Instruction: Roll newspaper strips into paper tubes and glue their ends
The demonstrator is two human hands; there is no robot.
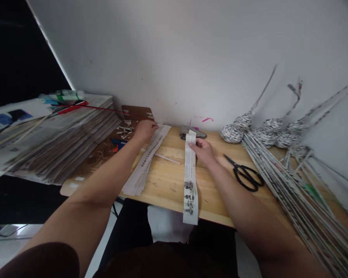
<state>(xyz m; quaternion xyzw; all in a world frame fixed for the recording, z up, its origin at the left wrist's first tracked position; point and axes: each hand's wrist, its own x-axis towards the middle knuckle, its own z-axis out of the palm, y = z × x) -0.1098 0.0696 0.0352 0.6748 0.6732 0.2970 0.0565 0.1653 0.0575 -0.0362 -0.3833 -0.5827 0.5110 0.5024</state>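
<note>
In the head view, my right hand (204, 151) pinches a newspaper strip (190, 173) near its far end between thumb and fingers. The strip lies lengthwise toward me, and its near end, printed with pictures, hangs over the table edge. My left hand (145, 131) is over the far end of a fanned pile of cut newspaper strips (142, 173). Its fingers are drawn together, and what they hold, if anything, is too small to make out. Between the two hands a thin white paper stick (167, 158) lies on the wooden table (165, 185).
Black-handled scissors (246, 175) lie right of my right hand. Beyond them are rolled paper sticks (281, 179) and woven paper balls (232, 133) against the wall. A dark grey object (201, 134) sits behind the strip. At left stands a tall newspaper stack (84, 141).
</note>
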